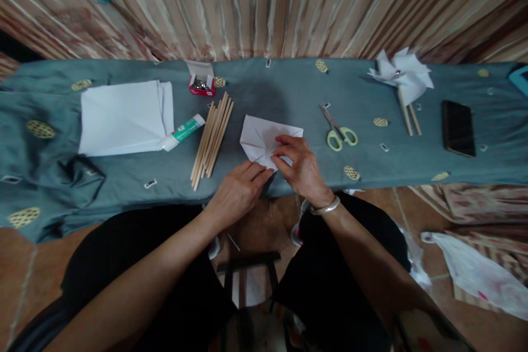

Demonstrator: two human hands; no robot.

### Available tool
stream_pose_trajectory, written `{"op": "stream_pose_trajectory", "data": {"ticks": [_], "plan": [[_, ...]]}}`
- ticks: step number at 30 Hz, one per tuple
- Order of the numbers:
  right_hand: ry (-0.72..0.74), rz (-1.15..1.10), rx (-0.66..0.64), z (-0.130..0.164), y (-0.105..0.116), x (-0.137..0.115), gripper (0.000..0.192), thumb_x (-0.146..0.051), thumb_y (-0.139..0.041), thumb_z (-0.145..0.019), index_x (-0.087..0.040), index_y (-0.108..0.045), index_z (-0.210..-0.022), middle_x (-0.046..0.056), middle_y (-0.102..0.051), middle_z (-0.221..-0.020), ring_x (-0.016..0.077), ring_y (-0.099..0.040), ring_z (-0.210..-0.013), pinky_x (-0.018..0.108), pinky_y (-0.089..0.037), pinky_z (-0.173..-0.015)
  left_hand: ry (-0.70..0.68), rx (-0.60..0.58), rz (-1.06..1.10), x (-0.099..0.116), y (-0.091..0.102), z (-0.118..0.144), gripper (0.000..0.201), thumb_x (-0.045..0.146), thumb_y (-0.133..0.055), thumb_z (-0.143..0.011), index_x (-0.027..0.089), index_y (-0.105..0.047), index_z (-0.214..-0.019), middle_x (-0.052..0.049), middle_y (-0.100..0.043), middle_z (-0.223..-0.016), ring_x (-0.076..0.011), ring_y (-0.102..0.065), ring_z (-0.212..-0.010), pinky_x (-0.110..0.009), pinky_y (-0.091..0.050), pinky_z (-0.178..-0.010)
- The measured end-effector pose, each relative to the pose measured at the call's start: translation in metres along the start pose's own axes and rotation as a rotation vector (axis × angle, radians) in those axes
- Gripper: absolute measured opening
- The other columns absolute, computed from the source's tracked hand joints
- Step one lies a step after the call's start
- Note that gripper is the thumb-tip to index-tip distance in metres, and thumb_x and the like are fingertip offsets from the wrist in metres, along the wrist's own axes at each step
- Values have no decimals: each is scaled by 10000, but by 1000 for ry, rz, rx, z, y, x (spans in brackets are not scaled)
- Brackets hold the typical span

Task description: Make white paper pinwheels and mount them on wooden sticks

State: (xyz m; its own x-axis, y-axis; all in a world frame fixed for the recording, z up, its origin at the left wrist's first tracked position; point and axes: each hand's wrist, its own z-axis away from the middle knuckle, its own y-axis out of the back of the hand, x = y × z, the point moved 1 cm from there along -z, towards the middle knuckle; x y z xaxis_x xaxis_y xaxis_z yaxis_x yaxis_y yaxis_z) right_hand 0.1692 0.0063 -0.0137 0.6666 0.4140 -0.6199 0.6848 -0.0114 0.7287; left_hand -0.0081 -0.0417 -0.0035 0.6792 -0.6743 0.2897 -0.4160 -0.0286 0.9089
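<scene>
Striped curtain fabric hangs behind a long worktop draped in a grey-blue cloth with yellow oval prints. At the left lies one stack of white paper sheets; the number of sheets cannot be counted. Just beside its right edge lies one glue tube, white with a green label. Behind that stands one small red box, its flap up, holding a heap of small metal pieces too small to tell apart. A bundle of wooden sticks, roughly ten, lies slanted near the front edge.

Next comes one folded white paper square, flat on the worktop close to the front edge, creased along its diagonals. The left hand rests knuckles up at the worktop's edge, fingers pressed together with the tips on the paper's near corner. The right hand, with a silver bangle at the wrist, bends over the paper's right side, thumb and forefinger pinching a fold.

Further right lies one pair of scissors with pale green handles, blades shut. Beyond it lie two finished paper pinwheels on sticks, then one dark phone, face up.
</scene>
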Motion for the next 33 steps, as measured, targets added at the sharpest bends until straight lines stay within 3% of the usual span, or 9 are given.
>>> {"op": "stream_pose_trajectory", "data": {"ticks": [33], "plan": [[-10, 35, 50, 1, -4, -1, 119, -211, -567, -862, -234, -663, -796, 73, -680, -1178, 241, -591, -1106, 439, -478, -1007, 14, 6, 64, -2, -1, -3, 290, 86, -458, -928, 116, -621, -1166, -107, -665, -1021, -218, -604, -938, -362, -557, -836]]}}
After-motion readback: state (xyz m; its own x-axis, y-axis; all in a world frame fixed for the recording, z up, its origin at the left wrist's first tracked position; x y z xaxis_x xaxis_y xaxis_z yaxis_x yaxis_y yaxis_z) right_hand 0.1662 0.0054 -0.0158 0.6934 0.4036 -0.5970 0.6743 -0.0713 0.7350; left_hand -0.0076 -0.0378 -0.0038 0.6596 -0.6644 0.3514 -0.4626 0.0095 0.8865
